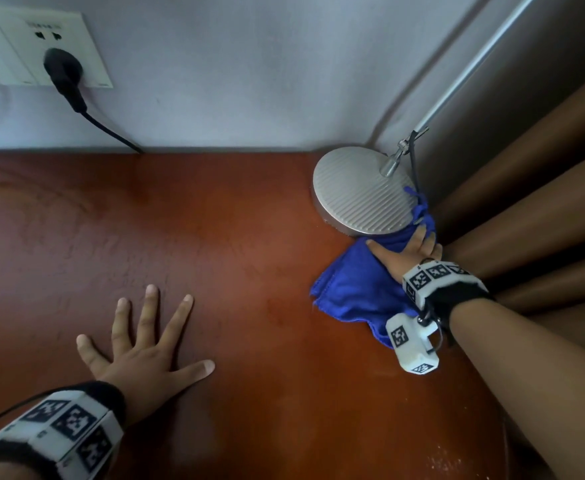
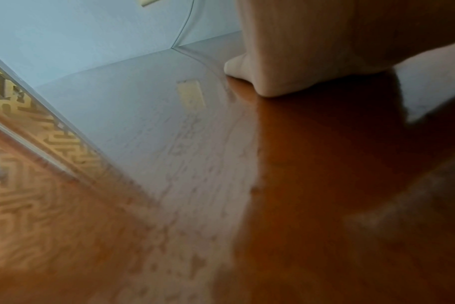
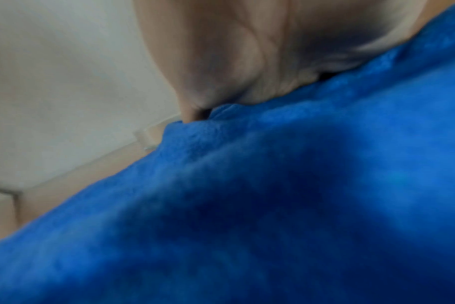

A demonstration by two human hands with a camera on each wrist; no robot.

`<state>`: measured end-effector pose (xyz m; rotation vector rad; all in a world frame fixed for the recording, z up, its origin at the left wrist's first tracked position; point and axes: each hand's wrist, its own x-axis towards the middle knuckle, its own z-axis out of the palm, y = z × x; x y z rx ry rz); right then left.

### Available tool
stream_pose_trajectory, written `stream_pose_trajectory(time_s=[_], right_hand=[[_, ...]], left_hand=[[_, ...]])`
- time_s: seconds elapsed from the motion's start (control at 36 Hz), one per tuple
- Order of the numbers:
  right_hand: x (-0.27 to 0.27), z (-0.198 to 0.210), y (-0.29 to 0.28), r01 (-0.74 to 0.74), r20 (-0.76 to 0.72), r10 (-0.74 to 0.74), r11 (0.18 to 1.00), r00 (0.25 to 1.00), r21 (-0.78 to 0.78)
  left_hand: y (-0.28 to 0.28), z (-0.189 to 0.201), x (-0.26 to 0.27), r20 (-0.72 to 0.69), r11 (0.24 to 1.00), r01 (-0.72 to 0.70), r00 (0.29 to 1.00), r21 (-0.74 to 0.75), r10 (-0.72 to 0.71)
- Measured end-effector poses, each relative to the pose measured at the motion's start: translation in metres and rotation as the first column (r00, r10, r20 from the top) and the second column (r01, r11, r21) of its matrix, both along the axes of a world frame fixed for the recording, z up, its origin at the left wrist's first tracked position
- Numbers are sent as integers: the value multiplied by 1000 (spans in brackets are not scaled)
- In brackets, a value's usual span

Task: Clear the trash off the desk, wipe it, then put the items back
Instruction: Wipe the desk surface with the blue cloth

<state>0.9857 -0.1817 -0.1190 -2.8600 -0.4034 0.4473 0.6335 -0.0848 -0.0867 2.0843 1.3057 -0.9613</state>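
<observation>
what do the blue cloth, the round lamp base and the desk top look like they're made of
Blue cloth: soft, fuzzy fabric, probably microfibre; the right wrist view shows a napped pile.
Lamp base: looks like brushed or matte metal, silver-grey with fine parallel ridges.
Desk top: reddish-brown wood or wood veneer with a glossy finish; the left wrist view shows the wall reflected in it.

Head view: high, looking down on desk [image 1: 249,254], both hands. Left wrist view: low, skimming desk beyond fingers [image 2: 273,78], toward wall. Right wrist view: pressed close to cloth [image 3: 273,205] under fingers.
</observation>
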Motion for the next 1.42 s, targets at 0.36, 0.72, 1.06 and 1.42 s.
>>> stream_pose_trajectory(time_s=[0.36,0.72,1.06,1.42], right_hand=[[-14,8,-24,-215,-93,196,934,976,-286],[-58,17,-53,-264,-160,221,902,962,-343],[-79,16,-78,-413,-177,374,808,911,-419],[-105,17,-114,-565,-208,529,727,823,-390]], left_hand=[[0,0,-3,61,1000,19,998,8,-20],[2,0,-6,82,999,52,995,9,-53],[1,-4,-9,118,998,32,992,50,-38],[-107,14,2,258,964,81,955,254,-149]])
